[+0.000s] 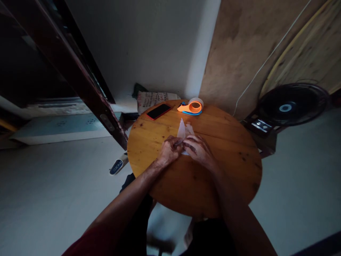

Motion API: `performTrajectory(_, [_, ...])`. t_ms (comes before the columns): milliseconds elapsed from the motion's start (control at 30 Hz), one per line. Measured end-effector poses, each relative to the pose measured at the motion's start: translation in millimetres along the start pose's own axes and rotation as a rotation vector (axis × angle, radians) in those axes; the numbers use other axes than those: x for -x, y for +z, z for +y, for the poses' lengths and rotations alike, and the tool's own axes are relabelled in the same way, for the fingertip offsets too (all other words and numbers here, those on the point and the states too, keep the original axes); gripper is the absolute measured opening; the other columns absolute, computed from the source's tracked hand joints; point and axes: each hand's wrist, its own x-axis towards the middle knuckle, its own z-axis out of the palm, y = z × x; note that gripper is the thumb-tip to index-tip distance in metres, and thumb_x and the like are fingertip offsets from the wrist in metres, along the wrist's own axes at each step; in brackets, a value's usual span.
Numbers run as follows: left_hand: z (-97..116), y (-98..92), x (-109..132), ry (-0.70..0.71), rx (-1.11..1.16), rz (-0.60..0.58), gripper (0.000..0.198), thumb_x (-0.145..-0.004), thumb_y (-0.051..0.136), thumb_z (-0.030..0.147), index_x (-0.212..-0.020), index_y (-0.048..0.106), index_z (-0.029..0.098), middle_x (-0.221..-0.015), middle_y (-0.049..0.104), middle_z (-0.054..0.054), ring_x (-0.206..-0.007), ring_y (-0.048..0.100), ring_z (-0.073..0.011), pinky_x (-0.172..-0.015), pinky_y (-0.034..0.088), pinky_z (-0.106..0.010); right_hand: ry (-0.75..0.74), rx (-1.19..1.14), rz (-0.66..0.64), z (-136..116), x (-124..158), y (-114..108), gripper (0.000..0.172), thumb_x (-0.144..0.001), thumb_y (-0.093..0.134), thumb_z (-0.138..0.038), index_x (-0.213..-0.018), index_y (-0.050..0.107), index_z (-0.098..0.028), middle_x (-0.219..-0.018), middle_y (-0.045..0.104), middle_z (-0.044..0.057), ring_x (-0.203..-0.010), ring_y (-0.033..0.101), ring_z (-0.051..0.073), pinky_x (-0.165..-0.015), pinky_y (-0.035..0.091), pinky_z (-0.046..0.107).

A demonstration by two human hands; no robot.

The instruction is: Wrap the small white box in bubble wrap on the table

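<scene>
A pale, thin sheet (182, 130), which looks like folded paper or plastic, stands up in a point near the middle of the round wooden table. My left hand (169, 150) pinches its near left part, fingers curled. Close against it, my right hand (197, 148) has its fingers bent over the sheet's right side. The fingertips of both hands nearly meet, and they hide the sheet's lower part. Beyond the hands lies an orange and blue tape dispenser (192, 107) with a roll of tape. To its left rests a dark phone (158, 111) with a red edge.
The round wooden table (234, 174) stands against the wall. Behind it is a printed sack (151, 98). A black fan (293, 105) is at the right, with a white cord (271, 51) hanging nearby. A slipper (117, 166) lies on the floor at the left.
</scene>
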Motion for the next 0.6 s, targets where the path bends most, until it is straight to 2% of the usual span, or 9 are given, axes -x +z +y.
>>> performTrajectory(100, [-1.2, -1.1, 0.8, 0.035, -0.071, 0.024, 0.025, -0.08, 0.054, 0.015, -0.096, 0.073, 0.018, -0.08, 0.062, -0.004, -0.072, 0.058, -0.0135, -0.071, 0.048, -0.025, -0.01, -0.007, -0.001, 0.3, 0.0, 0.3, 0.022, -0.089, 0.052, -0.028, -0.105, 0.067, -0.025, -0.114, 0.062, 0.007, -0.103, 0.056, 0.022, -0.093, 0.044, 0.04])
performTrajectory(333, [5.0, 4.9, 1.3, 0.089, -0.049, 0.046, 0.023, -0.085, 0.052, 0.016, -0.094, 0.073, 0.018, -0.079, 0.062, -0.004, -0.077, 0.059, -0.0143, -0.072, 0.047, -0.024, -0.022, 0.011, -0.021, -0.9, -0.5, -2.8, 0.021, -0.09, 0.05, -0.025, -0.101, 0.068, -0.025, -0.113, 0.062, 0.007, -0.101, 0.056, 0.022, -0.091, 0.044, 0.039])
performTrajectory(500, [1.4, 6.5, 2.2, 0.146, 0.048, -0.001, 0.03, -0.074, 0.057, 0.01, -0.102, 0.068, 0.016, -0.09, 0.065, -0.005, -0.081, 0.061, -0.0151, -0.076, 0.05, -0.025, -0.033, 0.021, 0.008, 3.3, -0.2, 0.3, 0.021, -0.089, 0.052, -0.024, -0.101, 0.069, -0.025, -0.114, 0.061, 0.007, -0.101, 0.056, 0.022, -0.09, 0.045, 0.038])
performTrajectory(600, [0.8, 5.0, 3.0, 0.127, 0.112, -0.027, 0.036, -0.071, 0.058, 0.008, -0.105, 0.066, 0.016, -0.096, 0.066, -0.006, -0.082, 0.063, -0.0151, -0.076, 0.051, -0.026, -0.044, 0.035, 0.004, 6.1, 0.0, 1.5, 0.022, -0.088, 0.052, -0.024, -0.103, 0.068, -0.024, -0.116, 0.061, 0.007, -0.102, 0.056, 0.022, -0.09, 0.045, 0.039])
